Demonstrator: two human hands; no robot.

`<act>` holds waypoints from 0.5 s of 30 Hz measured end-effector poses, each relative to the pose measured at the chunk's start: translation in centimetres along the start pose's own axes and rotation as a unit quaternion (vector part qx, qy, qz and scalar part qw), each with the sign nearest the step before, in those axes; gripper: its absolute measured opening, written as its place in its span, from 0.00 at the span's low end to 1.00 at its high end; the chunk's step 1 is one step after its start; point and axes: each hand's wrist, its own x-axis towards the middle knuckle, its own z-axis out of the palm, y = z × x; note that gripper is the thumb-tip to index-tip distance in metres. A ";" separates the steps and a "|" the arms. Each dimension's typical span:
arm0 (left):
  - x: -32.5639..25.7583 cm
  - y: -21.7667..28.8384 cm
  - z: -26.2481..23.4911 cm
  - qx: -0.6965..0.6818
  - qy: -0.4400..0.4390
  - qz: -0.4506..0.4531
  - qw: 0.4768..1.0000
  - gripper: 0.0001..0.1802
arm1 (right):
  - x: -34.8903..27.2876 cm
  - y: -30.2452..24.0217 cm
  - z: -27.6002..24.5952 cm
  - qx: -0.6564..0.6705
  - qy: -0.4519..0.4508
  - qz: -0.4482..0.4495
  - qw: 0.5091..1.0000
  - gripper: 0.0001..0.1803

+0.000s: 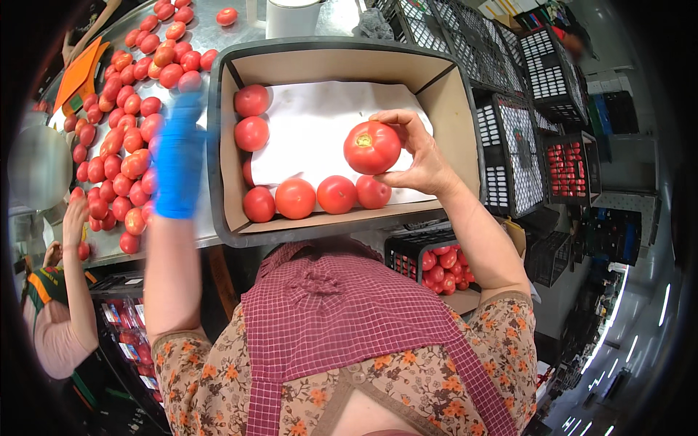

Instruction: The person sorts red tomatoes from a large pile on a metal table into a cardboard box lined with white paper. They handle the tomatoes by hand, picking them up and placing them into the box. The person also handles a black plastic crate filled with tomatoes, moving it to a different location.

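A large ripe tomato (371, 148) is gripped in my bare right hand (416, 149), above the white paper (305, 120) lining a cardboard-walled crate (298, 232). Inside that crate, tomatoes (296, 198) stand along the left wall and the near wall. My left hand (180, 156), in a blue glove, is smeared by motion between the crate's left side and a heap of loose tomatoes (113, 167) on the metal table. Whether its fingers hold anything is hidden by the blur.
Black plastic crates (509, 152) are stacked at the right. Another crate of tomatoes (443, 269) stands low beside my right arm. A white mug-like container (291, 18) sits behind the box. At the left, another person's hand (75, 221) touches the heap near an orange piece (78, 76).
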 end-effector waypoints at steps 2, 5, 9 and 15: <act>-2.8 -3.1 4.4 -0.023 -0.168 -0.160 0.972 0.29 | 0.8 -1.0 1.1 0.027 0.003 -0.046 0.999 0.43; -3.1 -5.9 7.8 -0.116 -0.255 -0.343 0.897 0.26 | 1.5 -1.5 0.9 -0.013 -0.026 -0.011 1.000 0.45; -1.6 -7.8 7.7 -0.082 -0.136 -0.331 0.930 0.23 | 0.8 1.0 0.0 -0.264 -0.208 0.190 0.923 0.46; -1.9 -7.6 8.1 -0.090 -0.091 -0.324 0.937 0.22 | -0.1 2.2 2.5 -0.422 -0.277 0.222 0.835 0.35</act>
